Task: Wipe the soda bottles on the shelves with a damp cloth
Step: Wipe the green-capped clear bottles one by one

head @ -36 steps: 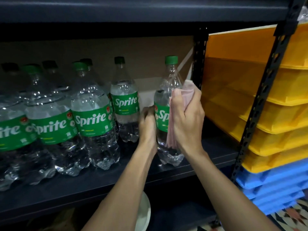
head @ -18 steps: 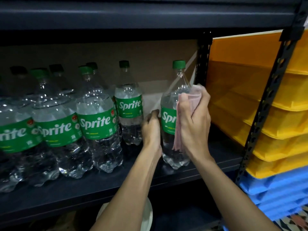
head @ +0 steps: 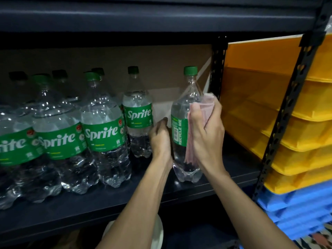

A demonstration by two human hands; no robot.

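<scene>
Seven Sprite bottles (head: 102,133) and one pink cloth (head: 190,150).

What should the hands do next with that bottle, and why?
Probably the left hand should twist the bottle a little, while the right hand presses the pink cloth on its right side; the barcode side facing us is uncovered.

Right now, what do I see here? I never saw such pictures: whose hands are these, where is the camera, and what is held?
There is no machine: a person works with bare hands, and the camera sits on the head, looking forward and down. The left hand holds a Sprite bottle on the dark shelf. The right hand grips a pink cloth and presses it on the bottle's side. More Sprite bottles stand to the left. Yellow trays and blue trays are stacked on the right.
</scene>
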